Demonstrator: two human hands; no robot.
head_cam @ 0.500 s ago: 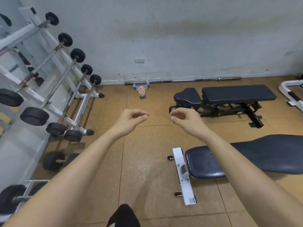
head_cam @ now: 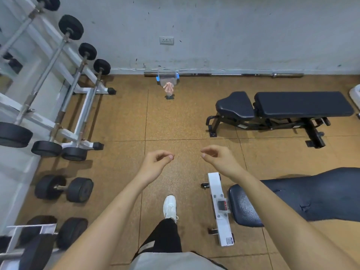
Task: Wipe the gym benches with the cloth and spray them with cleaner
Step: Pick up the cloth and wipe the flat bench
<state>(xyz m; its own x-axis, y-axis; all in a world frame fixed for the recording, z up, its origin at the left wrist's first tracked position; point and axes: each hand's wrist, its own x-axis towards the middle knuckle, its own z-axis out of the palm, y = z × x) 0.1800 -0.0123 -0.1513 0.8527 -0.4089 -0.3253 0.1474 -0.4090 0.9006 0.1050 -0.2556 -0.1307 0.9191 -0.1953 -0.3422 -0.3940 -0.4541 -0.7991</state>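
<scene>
Holding both arms out ahead of us, we are carrying nothing: the left hand [head_cam: 155, 162] and the right hand [head_cam: 218, 158] are each hanging loosely curled, thumb close to forefinger, with no cloth or bottle in them. We are judging this to be the fetching step, with no wiping started. What we are taking for the pink cloth [head_cam: 168, 88] is sitting well ahead of us by the wall [head_cam: 233, 26], bunched on something with a dark base, just in front of a clear tub [head_cam: 167, 76]. Whether that base is the cleaner bottle we are not able to tell. The near bench [head_cam: 302, 195] is lying just to our right, and the far bench [head_cam: 282, 106] is standing beyond it. Next we are probably needing to cross the floor [head_cam: 126, 123], bend low and gather cloth and cleaner before turning to either bench.
</scene>
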